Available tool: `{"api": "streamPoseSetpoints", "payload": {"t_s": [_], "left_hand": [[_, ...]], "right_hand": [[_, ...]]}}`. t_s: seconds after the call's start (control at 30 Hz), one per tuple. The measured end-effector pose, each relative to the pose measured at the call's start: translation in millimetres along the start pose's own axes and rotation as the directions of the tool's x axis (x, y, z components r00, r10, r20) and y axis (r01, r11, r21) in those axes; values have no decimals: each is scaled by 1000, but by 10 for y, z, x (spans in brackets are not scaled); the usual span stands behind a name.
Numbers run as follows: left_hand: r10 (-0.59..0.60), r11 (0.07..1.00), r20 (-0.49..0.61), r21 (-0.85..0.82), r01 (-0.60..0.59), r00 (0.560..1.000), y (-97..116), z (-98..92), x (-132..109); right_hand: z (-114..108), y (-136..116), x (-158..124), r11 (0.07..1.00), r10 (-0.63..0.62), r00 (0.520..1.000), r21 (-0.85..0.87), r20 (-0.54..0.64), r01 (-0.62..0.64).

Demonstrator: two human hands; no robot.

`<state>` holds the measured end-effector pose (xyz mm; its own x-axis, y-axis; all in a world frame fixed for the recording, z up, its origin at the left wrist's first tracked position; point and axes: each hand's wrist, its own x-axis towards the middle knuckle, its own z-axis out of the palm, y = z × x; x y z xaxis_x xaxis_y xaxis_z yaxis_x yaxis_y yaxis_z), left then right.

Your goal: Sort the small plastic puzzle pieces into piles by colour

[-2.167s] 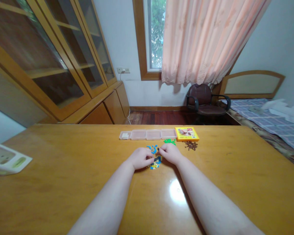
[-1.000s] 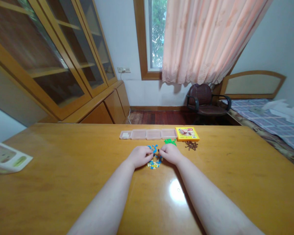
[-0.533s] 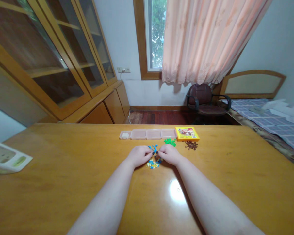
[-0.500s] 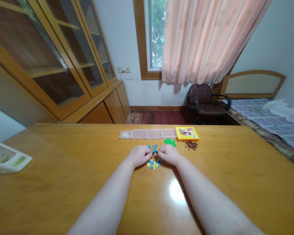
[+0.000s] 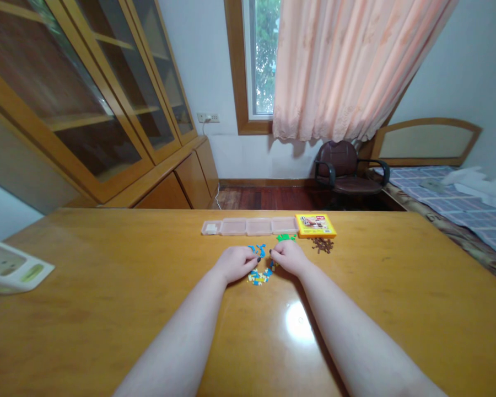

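Small blue pieces (image 5: 261, 251) lie on the wooden table (image 5: 128, 309) between my hands. Closer to me is a mixed pile of blue, yellow and white pieces (image 5: 258, 277). My left hand (image 5: 235, 263) rests at the left of these piles, fingers pinched together; what they hold, if anything, is too small to name. To the right, my right hand (image 5: 289, 257) is also closed in a pinch, its contents hidden. Green pieces (image 5: 286, 237) lie just beyond it, and brown pieces (image 5: 323, 245) lie farther right.
A row of clear plastic trays (image 5: 259, 226) spans the table beyond the piles, with a yellow box (image 5: 316, 226) at its right end. A white plastic object (image 5: 14, 267) stands at the left edge. Behind the table is a chair (image 5: 343, 168).
My right hand has moved a little up and to the right, away from my left hand, uncovering more blue pieces. My left hand has hardly moved.
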<state>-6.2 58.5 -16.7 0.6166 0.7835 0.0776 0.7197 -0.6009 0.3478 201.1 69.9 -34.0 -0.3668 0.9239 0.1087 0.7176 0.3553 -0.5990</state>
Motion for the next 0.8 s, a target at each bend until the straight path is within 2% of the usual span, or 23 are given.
{"api": "streamPoseSetpoints", "payload": {"t_s": [0.37, 0.53, 0.8], "left_hand": [[-71, 997, -65, 26, 73, 995, -31, 13, 13], [-128, 990, -76, 50, 132, 989, -17, 2, 15], [-214, 973, -109, 65, 221, 971, -19, -7, 15]], "right_hand": [[-22, -28, -6, 1000, -9, 1000, -25, 10, 9], [-7, -28, 1, 999, 8, 998, -39, 57, -6], [-17, -10, 10, 996, 70, 996, -46, -49, -72]]}}
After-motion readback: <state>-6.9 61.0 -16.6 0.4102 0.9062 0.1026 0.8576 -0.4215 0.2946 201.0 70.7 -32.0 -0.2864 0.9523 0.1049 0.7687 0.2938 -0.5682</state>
